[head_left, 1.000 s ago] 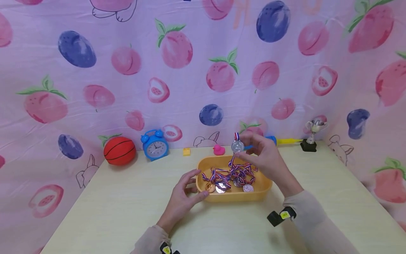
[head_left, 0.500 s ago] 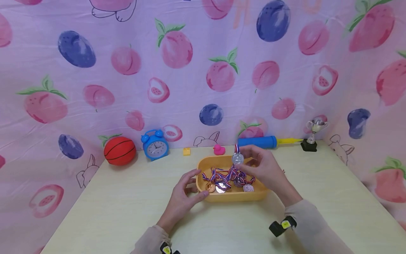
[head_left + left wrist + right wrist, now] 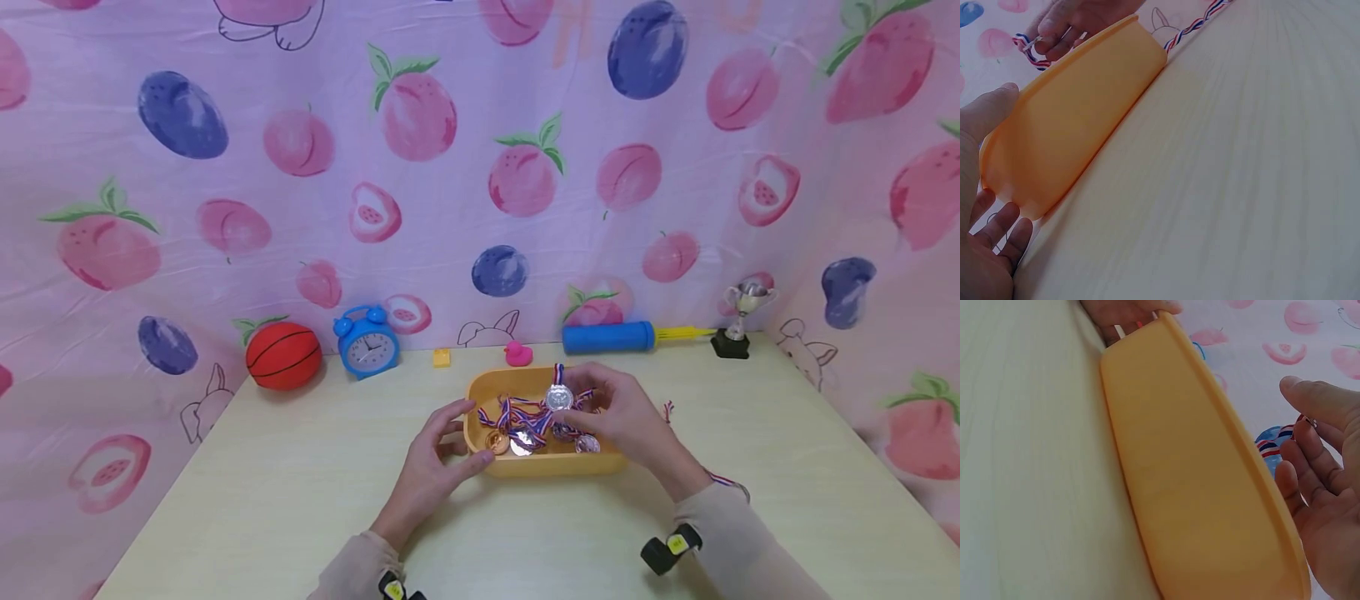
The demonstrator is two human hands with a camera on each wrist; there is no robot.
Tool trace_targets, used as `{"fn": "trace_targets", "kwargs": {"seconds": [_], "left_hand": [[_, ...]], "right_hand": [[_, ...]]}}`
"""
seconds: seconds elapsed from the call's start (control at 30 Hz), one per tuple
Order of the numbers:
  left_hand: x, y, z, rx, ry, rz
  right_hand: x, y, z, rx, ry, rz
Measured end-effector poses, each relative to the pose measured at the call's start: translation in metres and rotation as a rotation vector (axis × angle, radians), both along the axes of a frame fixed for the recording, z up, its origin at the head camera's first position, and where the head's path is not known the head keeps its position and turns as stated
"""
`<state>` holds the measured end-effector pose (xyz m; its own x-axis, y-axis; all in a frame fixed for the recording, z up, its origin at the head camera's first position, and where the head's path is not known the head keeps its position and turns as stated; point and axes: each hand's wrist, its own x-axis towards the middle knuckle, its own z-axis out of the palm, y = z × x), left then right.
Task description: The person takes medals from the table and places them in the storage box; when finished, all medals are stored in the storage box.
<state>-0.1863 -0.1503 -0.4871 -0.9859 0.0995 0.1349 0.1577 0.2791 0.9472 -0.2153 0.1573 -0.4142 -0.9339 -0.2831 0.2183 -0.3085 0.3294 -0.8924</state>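
sleeves: beige, long | wrists: black camera mounts, yellow stickers | hands (image 3: pixel 431 467): bare

A pale yellow table (image 3: pixel 262 500) is backed and flanked by a pink cloth backdrop (image 3: pixel 450 208) printed with peaches, plums and rabbit outlines. The scene is evenly and softly lit, and the cloth is seen to be faintly creased.

Bare table (image 3: pixel 300 492) around tray (image 3: pixel 551 463)

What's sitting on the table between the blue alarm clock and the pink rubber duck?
A small yellow block lies between the alarm clock and the rubber duck, seen in the head view.
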Motion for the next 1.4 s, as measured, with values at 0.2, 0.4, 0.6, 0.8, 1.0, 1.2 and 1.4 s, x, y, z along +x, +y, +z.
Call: {"fn": "trace_targets", "kwargs": {"seconds": [0.2,0.4,0.6,0.8,1.0,1.2,1.4], "left_hand": [[0.000,0.000,0.000,-0.002,-0.003,0.002],[0.000,-0.001,-0.001,-0.001,-0.008,0.001],[0.001,0.000,0.000,0.000,-0.009,0.001],[0.000,-0.001,-0.001,-0.006,-0.009,0.004],[0.000,-0.001,-0.002,-0.014,-0.005,0.006],[-0.001,-0.001,-0.003,-0.013,0.001,0.000],[-0.002,-0.002,-0.003,-0.014,-0.006,-0.003]], "right_hand": [[0.002,0.000,-0.005,0.052,-0.013,-0.028],[0.002,0.003,-0.008,0.147,0.016,-0.063],[0.002,0.005,-0.009,0.192,0.062,-0.078],[0.001,0.004,-0.011,0.206,0.077,-0.073],[0.000,0.002,-0.012,0.236,0.101,-0.037],[0.000,0.000,-0.012,0.278,0.094,0.031],[-0.002,-0.002,-0.011,0.341,0.110,0.038]]}}
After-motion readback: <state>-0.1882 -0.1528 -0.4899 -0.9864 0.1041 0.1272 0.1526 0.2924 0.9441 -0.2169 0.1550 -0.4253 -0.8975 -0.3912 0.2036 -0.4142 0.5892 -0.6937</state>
